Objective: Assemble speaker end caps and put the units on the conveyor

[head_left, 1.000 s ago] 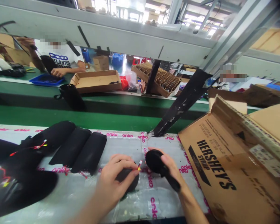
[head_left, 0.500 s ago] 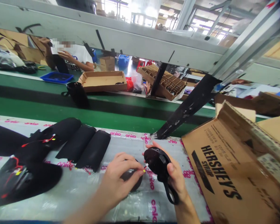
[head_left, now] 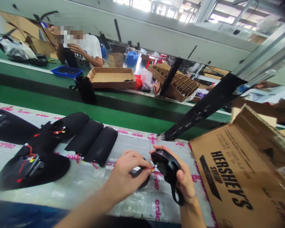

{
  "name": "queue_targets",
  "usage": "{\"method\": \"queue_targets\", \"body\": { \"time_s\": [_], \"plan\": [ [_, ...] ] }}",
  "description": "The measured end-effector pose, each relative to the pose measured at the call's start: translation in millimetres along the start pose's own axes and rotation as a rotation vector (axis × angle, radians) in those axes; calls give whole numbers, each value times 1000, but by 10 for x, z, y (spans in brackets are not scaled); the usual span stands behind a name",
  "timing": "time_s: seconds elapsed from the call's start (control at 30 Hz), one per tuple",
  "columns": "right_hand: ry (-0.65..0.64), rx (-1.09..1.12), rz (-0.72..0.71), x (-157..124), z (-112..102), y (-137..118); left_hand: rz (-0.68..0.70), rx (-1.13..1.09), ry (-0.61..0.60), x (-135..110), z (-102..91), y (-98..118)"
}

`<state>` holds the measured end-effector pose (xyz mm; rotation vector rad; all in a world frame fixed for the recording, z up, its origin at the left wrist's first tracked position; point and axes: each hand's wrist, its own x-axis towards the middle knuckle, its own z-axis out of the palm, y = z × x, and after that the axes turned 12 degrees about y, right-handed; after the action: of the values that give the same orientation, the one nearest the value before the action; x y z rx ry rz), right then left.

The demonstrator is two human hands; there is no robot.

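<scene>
My right hand [head_left: 186,180] grips a round black plastic cap [head_left: 165,164] with a strap loop [head_left: 177,194] hanging from its lower side. Thumb and forefinger of my left hand [head_left: 128,172] pinch a small wire connector with a yellow bit [head_left: 153,170], close to the cap's left edge. Whether it touches the cap I cannot tell. Behind my left fingers, a dark rounded part [head_left: 144,182] lies on the worktop, mostly hidden. To the left are black cloth-covered cylinders [head_left: 101,146] with red wires at their near ends.
More black pieces with red wires [head_left: 33,171] lie at the left on the plastic-covered worktop [head_left: 123,205]. A large cardboard box [head_left: 218,171] stands at the right. Beyond runs a green belt [head_left: 133,110] carrying a black cylinder [head_left: 85,90]. A co-worker [head_left: 90,47] sits across it.
The view has shifted, so most things appear farther right. My left fingers still pinch the connector beside the cap, and the cap appears tilted slightly differently in my right hand.
</scene>
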<state>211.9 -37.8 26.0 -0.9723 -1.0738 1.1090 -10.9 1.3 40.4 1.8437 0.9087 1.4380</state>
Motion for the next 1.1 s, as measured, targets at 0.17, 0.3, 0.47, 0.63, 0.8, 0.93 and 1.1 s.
{"method": "queue_targets", "body": {
  "time_s": [0.17,0.3,0.47,0.63,0.8,0.93,1.1],
  "plan": [
    [20,-119,-32,-17,-33,21,20,-13,15,16,0,8],
    [-23,-158,-83,-6,-25,-16,37,-8,6,27,0,5],
    [16,-14,-18,-26,38,-22,39,-4,15,21,5,-14],
    [45,-104,-27,-90,35,-20,33,-6,25,15,7,-14],
    [29,-156,-38,-145,44,-75,3,-18,-3,29,-3,9],
    [-22,-237,-113,-177,67,-117,-30,-9,28,24,8,8],
    [11,-366,-178,-181,142,-149,-24,6,30,15,27,7]
  ]
}}
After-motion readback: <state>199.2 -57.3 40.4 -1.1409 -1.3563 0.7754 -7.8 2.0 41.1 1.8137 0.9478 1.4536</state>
